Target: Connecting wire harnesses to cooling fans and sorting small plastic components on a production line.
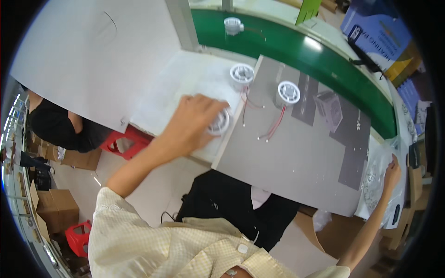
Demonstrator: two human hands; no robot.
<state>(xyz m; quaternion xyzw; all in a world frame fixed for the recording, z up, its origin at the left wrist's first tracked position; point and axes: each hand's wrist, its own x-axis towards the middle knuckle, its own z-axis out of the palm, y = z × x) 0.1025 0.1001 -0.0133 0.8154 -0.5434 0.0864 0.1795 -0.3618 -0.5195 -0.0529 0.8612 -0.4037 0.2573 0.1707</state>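
Observation:
My left hand [187, 123] is closed around a white round ribbed housing [219, 122], held over the near edge of a white tabletop. Beyond it, a similar housing with red and black wires [242, 75] stands beside the edge of a grey board. Another wired housing [288, 93] stands on the board, its red leads trailing toward me. To its right is a clear plastic block [330, 110]. Far to the right, my right hand [392, 175] is at a clear plastic bag [373, 187], fingers curled; what they hold, if anything, is hidden.
The grey board [282, 155] fills the middle of the bench. Behind it runs a green conveyor belt [320, 55] carrying another white housing [232, 26]. A tall white panel [92, 51] rises at left, with a person in black [60, 123] past it. Blue boxes [378, 34] stand back right.

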